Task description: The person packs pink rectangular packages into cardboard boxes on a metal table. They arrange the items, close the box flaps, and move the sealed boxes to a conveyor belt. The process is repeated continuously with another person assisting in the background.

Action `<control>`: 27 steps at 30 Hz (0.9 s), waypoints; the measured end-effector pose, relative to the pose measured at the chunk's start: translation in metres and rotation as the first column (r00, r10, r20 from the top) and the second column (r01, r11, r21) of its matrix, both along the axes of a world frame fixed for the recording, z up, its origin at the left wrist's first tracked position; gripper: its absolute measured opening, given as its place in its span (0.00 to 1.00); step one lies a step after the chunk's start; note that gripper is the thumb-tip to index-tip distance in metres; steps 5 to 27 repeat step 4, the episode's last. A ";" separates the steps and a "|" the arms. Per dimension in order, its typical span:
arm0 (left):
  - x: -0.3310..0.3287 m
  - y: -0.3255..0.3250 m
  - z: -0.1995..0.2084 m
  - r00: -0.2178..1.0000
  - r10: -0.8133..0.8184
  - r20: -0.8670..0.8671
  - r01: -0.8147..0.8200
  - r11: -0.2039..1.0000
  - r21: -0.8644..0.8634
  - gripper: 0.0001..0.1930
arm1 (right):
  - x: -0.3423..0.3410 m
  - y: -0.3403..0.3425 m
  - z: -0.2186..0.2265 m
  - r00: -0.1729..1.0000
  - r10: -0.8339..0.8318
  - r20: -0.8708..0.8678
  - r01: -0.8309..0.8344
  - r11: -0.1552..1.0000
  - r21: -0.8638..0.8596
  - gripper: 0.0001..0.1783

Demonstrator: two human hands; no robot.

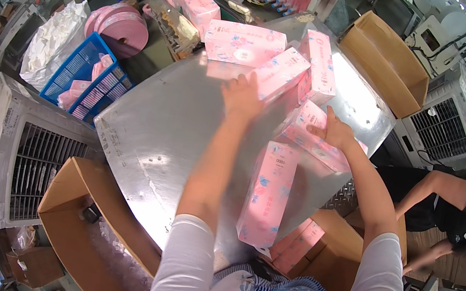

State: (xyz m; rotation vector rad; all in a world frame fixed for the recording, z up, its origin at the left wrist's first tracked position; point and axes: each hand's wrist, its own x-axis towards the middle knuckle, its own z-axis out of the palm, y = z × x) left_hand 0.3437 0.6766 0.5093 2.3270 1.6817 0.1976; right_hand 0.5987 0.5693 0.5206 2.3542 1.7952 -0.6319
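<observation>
Several pink flowered tissue packs lie on a metal table [167,128]. My left hand [243,96] has its fingers spread at the near end of a slanted tissue pack [283,72], seemingly touching it. Behind that one are a tissue pack lying crosswise [245,43] and another pointing away from me [319,67]. On the right, my right hand [335,131] grips a tissue pack [298,124] with thumb and fingers; part of it is hidden under the hand. Closer to my body, one more tissue pack [268,192] lies lengthwise near the table's edge.
An open carton [337,226] holding pink packs sits below the table's near right edge. Another carton [67,203] stands at lower left. More packs [198,7] line a conveyor at the back. A blue basket [81,72] is left; a co-worker [447,202] bends at right.
</observation>
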 end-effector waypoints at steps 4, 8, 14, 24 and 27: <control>-0.030 -0.017 0.026 0.982 -0.069 -0.176 0.014 0.955 -0.297 0.49 | 0.022 -0.041 -0.001 0.961 -0.128 -0.246 0.101 0.988 -0.119 0.60; -0.030 -0.017 0.026 0.982 -0.069 -0.176 0.014 0.955 -0.297 0.49 | 0.022 -0.041 -0.001 0.961 -0.128 -0.246 0.101 0.988 -0.119 0.60; -0.030 -0.017 0.026 0.982 -0.069 -0.176 0.014 0.955 -0.297 0.49 | 0.022 -0.041 -0.001 0.961 -0.128 -0.246 0.101 0.988 -0.119 0.60; -0.030 -0.017 0.026 0.982 -0.069 -0.176 0.014 0.955 -0.297 0.49 | 0.022 -0.041 -0.001 0.961 -0.128 -0.246 0.101 0.988 -0.119 0.60; -0.030 -0.017 0.026 0.982 -0.069 -0.176 0.014 0.955 -0.297 0.49 | 0.022 -0.041 -0.001 0.961 -0.128 -0.246 0.101 0.988 -0.119 0.60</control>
